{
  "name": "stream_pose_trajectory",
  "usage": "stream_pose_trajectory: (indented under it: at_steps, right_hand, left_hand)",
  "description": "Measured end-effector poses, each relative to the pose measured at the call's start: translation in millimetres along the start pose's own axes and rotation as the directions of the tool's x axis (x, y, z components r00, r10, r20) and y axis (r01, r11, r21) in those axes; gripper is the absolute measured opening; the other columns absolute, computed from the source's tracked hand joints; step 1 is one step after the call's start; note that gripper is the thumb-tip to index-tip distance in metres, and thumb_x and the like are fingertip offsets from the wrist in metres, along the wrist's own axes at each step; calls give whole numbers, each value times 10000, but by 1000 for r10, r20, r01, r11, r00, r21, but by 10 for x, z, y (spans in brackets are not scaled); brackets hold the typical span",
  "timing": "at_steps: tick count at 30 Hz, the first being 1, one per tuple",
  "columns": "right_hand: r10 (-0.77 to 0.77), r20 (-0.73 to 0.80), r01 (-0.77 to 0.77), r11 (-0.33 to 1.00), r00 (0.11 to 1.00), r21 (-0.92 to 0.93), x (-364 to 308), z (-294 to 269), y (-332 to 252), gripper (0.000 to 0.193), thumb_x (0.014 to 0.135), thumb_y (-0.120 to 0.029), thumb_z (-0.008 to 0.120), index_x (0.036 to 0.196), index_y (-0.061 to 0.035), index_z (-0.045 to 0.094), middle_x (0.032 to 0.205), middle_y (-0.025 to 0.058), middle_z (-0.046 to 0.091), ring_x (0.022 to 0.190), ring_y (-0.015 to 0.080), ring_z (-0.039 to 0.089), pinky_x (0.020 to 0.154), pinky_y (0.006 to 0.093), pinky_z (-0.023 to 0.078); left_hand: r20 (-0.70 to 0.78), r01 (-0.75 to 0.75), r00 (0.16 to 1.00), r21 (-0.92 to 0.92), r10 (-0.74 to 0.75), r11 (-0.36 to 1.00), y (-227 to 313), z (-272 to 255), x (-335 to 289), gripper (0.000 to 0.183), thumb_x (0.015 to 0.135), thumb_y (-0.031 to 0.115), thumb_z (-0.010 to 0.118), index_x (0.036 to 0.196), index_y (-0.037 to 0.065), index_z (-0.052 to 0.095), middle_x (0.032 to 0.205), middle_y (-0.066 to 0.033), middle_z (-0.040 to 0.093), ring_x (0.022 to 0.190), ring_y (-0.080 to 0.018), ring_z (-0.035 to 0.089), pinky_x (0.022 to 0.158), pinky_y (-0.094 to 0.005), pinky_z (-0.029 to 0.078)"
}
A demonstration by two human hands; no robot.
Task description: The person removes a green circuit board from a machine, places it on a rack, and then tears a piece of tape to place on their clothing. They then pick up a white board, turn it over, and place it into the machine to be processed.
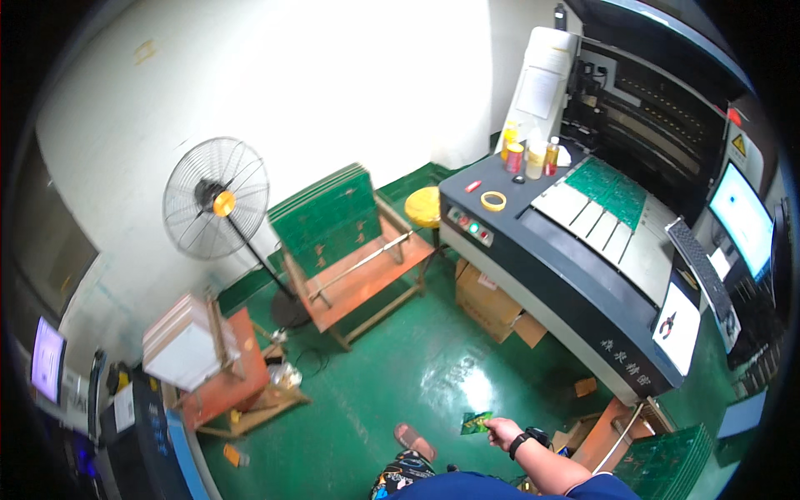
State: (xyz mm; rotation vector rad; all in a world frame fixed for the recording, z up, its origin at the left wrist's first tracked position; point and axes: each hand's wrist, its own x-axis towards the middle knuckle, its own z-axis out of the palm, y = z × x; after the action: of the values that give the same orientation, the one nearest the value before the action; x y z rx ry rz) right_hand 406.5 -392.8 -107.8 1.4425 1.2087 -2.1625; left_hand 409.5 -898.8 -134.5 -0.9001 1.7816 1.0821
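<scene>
My right hand (504,432), with a dark band on its wrist, pinches the edge of a small green packet (475,423) with yellowish markings. It holds the packet out over the green floor in front of my body. What exactly the packet contains cannot be made out. My left hand is outside the picture. Below, one of my feet in a brownish sandal (415,441) and patterned trousers (403,469) show.
A large grey machine (567,275) fills the right, with bottles, a tape roll (493,201) and pliers (667,326) on it. Ahead stand a fan (218,200) and a wooden rack (375,287) of green boards. Nearer left sits another rack (218,400) with white boards.
</scene>
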Motion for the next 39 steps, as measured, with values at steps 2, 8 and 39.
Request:
stream_pose_trajectory:
  at_steps: [2, 8, 39]
  right_hand:
    - [-53, -102, 60, 996, 993, 63, 68, -42, -400, 131, 837, -201, 591, 770, -103, 535, 615, -7, 498, 490, 110, 477, 428, 273, 425]
    - [-338, -190, 381, 879, 922, 287, 128, 93, -1831, 93, 842, -160, 563, 820, -102, 494, 604, 2, 490, 493, 127, 487, 429, 267, 405]
    - [-746, 29, 720, 630, 665, -293, 2689, 1919, -5335, 167, 886, -235, 511, 785, -103, 518, 581, -38, 441, 456, 65, 386, 402, 212, 301]
  left_hand:
    - [46, -280, 960, 263, 278, 923, 577, -67, 230, 244, 836, 262, 480, 724, 74, 587, 704, -78, 607, 643, -205, 568, 570, -342, 451]
    - [-50, -344, 937, 42, 346, 938, 2685, -267, 906, 218, 859, 234, 473, 681, 116, 514, 559, -14, 508, 417, -139, 449, 357, -273, 318]
    - [-153, -94, 829, 911, 539, 402, 1638, 1014, 508, 305, 771, 264, 555, 1033, 114, 597, 964, -136, 619, 908, -327, 563, 812, -440, 422]
